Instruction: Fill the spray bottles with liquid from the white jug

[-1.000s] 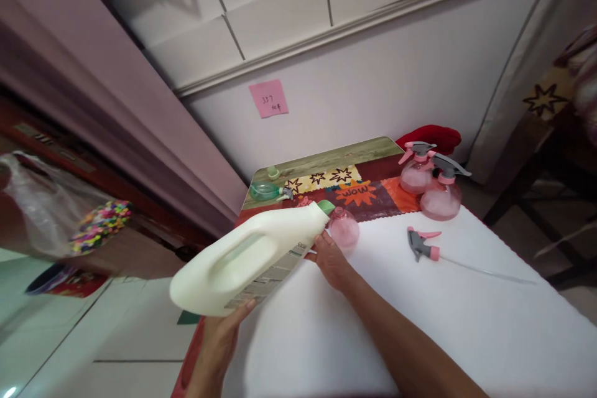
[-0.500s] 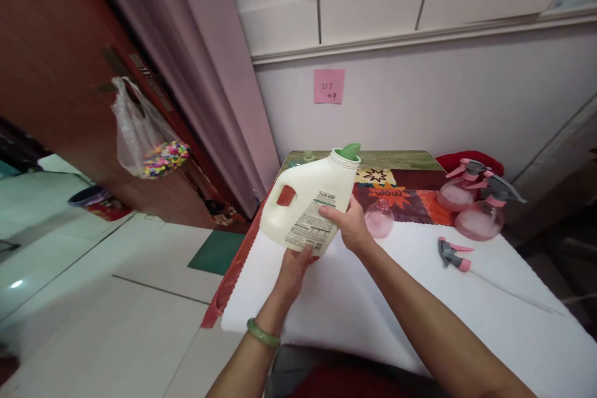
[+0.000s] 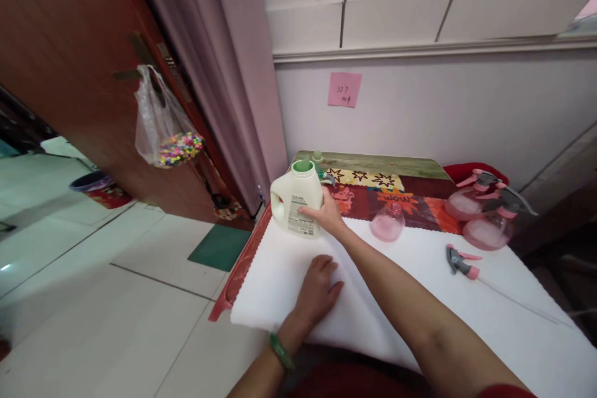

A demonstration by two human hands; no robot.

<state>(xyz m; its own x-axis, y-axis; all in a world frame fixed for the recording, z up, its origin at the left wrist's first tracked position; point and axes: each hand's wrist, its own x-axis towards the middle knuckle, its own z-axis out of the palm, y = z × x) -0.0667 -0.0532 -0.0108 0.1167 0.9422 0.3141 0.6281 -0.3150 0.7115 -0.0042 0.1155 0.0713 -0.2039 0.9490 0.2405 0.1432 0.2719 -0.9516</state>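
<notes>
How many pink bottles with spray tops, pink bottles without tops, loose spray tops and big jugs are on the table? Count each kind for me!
Pink bottles with spray tops: 2
Pink bottle without a top: 1
Loose spray top: 1
Big jug: 1
Total: 5

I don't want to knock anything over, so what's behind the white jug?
Past the white jug, the nozzle of a green bottle pokes out on the right, and a small green piece stands farther back. The jug covers most of the bottle's body and anything else there.
</notes>
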